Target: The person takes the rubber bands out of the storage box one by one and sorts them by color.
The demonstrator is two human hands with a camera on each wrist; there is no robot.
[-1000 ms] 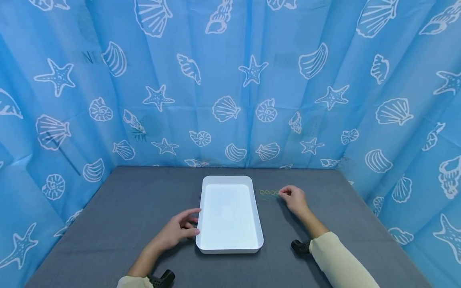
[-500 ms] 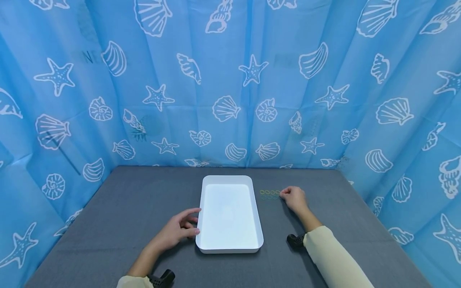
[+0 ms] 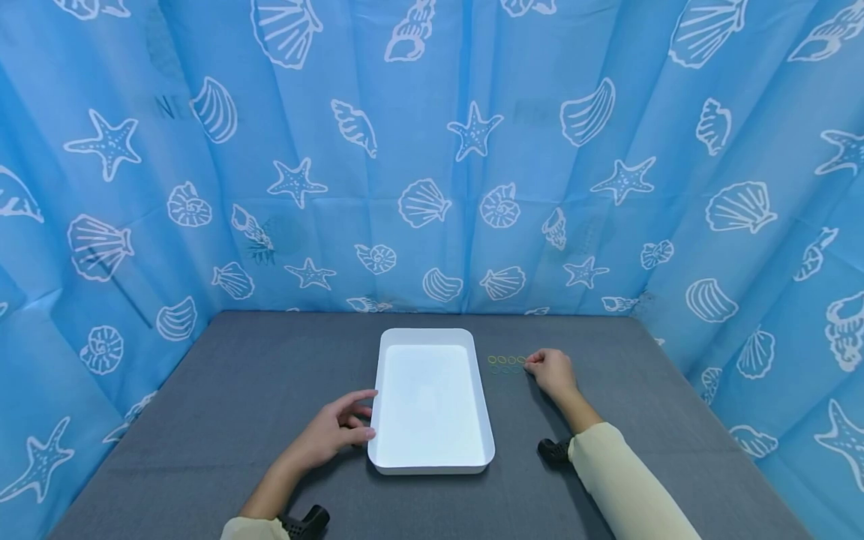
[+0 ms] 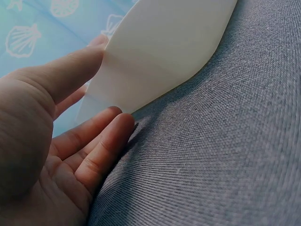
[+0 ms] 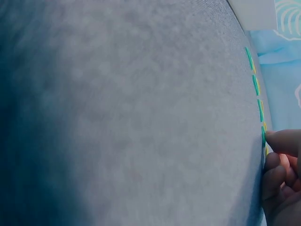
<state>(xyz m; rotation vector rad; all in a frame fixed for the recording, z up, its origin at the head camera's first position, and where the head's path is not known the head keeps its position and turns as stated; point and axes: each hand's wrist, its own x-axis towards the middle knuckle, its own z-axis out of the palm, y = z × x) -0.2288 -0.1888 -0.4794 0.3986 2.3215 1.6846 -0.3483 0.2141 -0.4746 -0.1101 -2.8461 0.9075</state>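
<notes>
A white rectangular tray (image 3: 432, 409) stands in the middle of the table. My left hand (image 3: 336, 427) rests at its left side, fingers loosely bent. Thumb and index finger touch the tray's wall (image 4: 146, 52) in the left wrist view, with the other fingertips low near the cloth. To the right of the tray lie two short rows of small thin rubber bands, yellow bands (image 3: 502, 360) behind green bands (image 3: 505, 370). My right hand (image 3: 553, 373) is at the right end of these rows, thumb and fingers pinched at a yellow rubber band (image 5: 266, 150), mostly hidden by them.
Grey cloth (image 3: 270, 360) covers the table. A blue curtain (image 3: 405, 150) with white shells and starfish hangs behind and along both sides. Each wrist carries a black camera mount (image 3: 553, 451) beside a cream sleeve (image 3: 628, 480).
My right hand has shifted slightly right, and its forearm has swung a little left, showing more of the rows' right end. My left hand and the tray stay put.
</notes>
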